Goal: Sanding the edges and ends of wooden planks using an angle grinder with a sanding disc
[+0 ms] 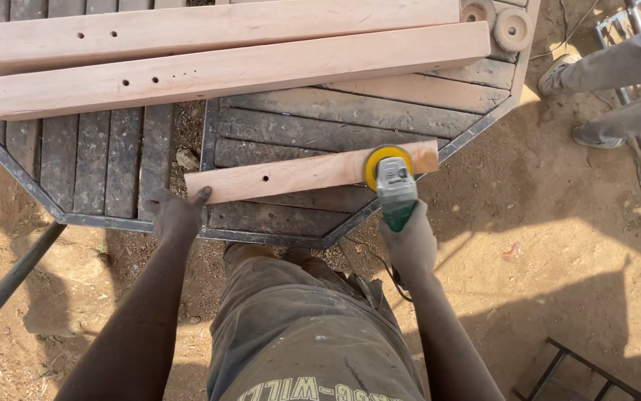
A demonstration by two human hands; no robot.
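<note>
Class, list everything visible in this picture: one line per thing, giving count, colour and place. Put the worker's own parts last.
Short plank: one, pale wood, table's near edge.
Long beams: two, pale wood, table's far side.
Angle grinder: one, green, yellow disc, on the plank's right end.
Sanding discs: two, tan, far right corner.
Table: one, grey slats, dark frame.
Another person's legs: two, grey trousers, top right.
Left hand: steadies the plank's left end.
Right hand: grips the grinder.
</note>
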